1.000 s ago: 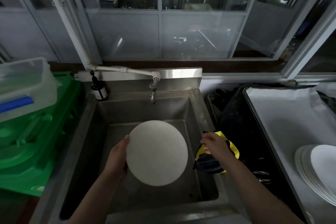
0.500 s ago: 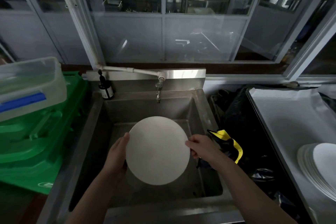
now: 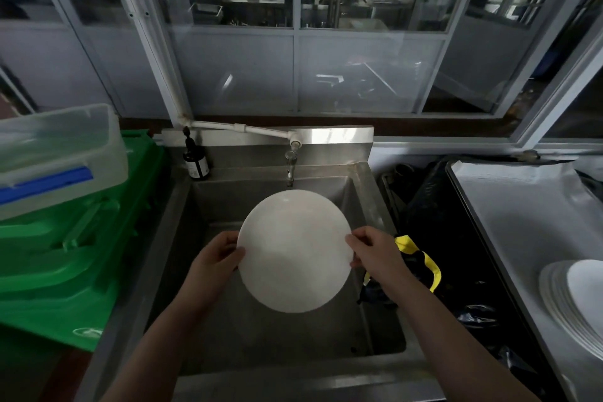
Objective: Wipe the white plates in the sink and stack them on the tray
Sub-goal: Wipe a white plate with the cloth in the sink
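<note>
Now gripping the round white plate (image 3: 295, 251) from both sides, after the right hand (image 3: 375, 251) left the yellow and dark cloth (image 3: 421, 263) a second ago and came across to the plate's right rim. Left hand (image 3: 213, 259) curling round the left rim, thumb lying on the top face, fingers hidden underneath. Right hand pinching the opposite edge, thumb on top, remaining fingers tucked below. Holding the plate roughly level and raised over the stainless steel sink (image 3: 365, 199), just in front of the metal tap (image 3: 290, 163) and touching nothing but the two hands. Cloth lying draped on the sink's right rim, just beside the right wrist. Sitting at the far right on the foil-lined metal tray (image 3: 509, 212): the stack of white plates (image 3: 574, 300), partly cut off by the frame edge. Standing at the sink's back left corner: a small dark pump bottle (image 3: 195, 161). Resting to the left: a clear plastic box with a blue clip (image 3: 55, 153), on top of green plastic crates (image 3: 75, 258).
</note>
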Tool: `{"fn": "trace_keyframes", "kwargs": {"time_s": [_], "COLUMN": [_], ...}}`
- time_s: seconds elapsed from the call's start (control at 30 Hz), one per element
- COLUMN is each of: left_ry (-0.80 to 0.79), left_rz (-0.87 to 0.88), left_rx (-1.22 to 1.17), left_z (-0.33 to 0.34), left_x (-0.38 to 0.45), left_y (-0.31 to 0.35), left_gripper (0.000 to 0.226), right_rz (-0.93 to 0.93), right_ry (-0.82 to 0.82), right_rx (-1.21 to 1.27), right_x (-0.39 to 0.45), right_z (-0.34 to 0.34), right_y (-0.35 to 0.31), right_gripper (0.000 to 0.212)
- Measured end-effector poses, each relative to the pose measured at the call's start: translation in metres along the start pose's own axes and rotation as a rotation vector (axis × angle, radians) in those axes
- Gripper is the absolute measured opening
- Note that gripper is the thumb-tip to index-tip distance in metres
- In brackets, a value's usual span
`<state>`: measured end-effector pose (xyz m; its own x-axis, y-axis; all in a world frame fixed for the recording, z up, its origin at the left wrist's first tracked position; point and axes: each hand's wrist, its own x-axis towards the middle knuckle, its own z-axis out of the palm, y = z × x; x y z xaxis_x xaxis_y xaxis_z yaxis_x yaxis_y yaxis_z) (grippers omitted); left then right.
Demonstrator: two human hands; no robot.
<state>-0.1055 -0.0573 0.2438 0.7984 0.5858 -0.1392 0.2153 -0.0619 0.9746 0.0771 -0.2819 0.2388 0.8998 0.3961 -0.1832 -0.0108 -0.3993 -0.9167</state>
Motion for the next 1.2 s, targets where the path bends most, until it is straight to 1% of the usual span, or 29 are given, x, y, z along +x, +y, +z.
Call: {"fn": "trace_keyframes", "kwargs": {"time_s": [0.07, 0.1, 0.2, 0.3, 0.37, 0.47, 0.57, 0.67, 0.73, 0.8, 0.9, 1.03, 1.1, 1.2], "left_ry": [0.071, 0.106, 0.166, 0.180, 0.168, 0.160, 0.168, 0.153, 0.182, 0.209, 0.209, 0.224, 0.238, 0.257], "left_rz": [0.055, 0.081, 0.157, 0.184, 0.194, 0.219, 0.255, 0.290, 0.333, 0.390, 0.431, 0.501, 0.484, 0.443], "left_rx": [0.110, 0.128, 0.106, 0.054, 0.008, 0.001, 0.031, 0.091, 0.139, 0.175, 0.195, 0.288, 0.294, 0.271], "left_z": [-0.003, -0.004, -0.004, -0.004, -0.004, -0.003, -0.003, -0.005, -0.005, -0.004, -0.003, -0.002, -0.002, -0.001], "left_x": [0.003, 0.004, 0.002, 0.001, 0.001, 0.002, 0.002, 0.002, 0.000, -0.001, -0.001, 0.000, 0.001, 0.003], "left_y": [-0.005, -0.007, -0.004, 0.001, 0.003, 0.005, 0.006, 0.007, 0.010, 0.011, 0.012, 0.014, 0.015, 0.016], "left_gripper": [0.025, 0.027, 0.030, 0.033, 0.034, 0.034, 0.034, 0.037, 0.038, 0.036, 0.029, 0.030, 0.031, 0.039], "right_rz": [-0.041, -0.064, -0.114, -0.163, -0.170, -0.165, -0.126, -0.035, 0.023, 0.027, 0.060, 0.133, 0.186, 0.219], "right_ry": [0.013, 0.017, 0.043, 0.075, 0.076, 0.073, 0.047, 0.033, 0.030, 0.038, 0.034, -0.007, -0.043, -0.123], "right_rx": [0.028, 0.029, 0.061, 0.091, 0.148, 0.246, 0.357, 0.564, 0.670, 0.702, 0.761, 0.789, 0.858, 0.899], "right_x": [-0.002, -0.003, -0.008, -0.011, -0.012, -0.011, -0.009, -0.006, -0.006, -0.006, -0.003, 0.002, 0.005, 0.010], "right_z": [-0.002, -0.003, -0.004, -0.004, -0.002, 0.001, 0.002, 0.003, 0.005, 0.007, 0.009, 0.010, 0.009, 0.009], "right_y": [-0.003, -0.004, -0.008, -0.012, -0.014, -0.020, -0.020, -0.019, -0.021, -0.023, -0.025, -0.023, -0.022, -0.016], "right_gripper": [0.008, 0.007, 0.004, 0.005, 0.007, 0.010, 0.010, 0.011, 0.016, 0.018, 0.011, 0.009, 0.013, 0.027]}}
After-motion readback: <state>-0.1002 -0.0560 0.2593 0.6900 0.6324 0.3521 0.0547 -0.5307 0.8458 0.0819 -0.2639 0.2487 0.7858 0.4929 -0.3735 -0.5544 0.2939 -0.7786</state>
